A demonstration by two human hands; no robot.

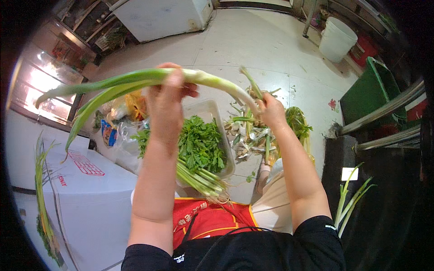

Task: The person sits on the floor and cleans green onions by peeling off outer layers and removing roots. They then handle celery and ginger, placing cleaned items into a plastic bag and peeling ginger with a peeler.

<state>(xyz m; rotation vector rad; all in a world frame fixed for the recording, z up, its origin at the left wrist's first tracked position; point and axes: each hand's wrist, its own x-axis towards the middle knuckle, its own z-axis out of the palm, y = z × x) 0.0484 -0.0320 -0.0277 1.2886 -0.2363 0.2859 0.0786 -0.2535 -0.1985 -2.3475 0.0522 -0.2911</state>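
Note:
My left hand [171,84] grips a long green onion [210,78] around its middle and holds it up in front of me, its green leaves drooping to the left. At the white root end is my right hand [273,110], closed on the base and on a short piece of stalk [251,79] that sticks up. Below my hands, a plastic tub [230,159] holds leafy green herbs [201,142] with pale stems and roots hanging over the near edge. A heap of onion trimmings [249,135] lies on the floor beside the tub.
Plastic bags [130,135] lie left of the tub, near a white cabinet [91,200] with stalks on it. More greens [298,122] lie in a bag at right. Farther off stand a white bucket [339,39] and a green bin [366,91]. Green onions [351,203] stand at the right edge.

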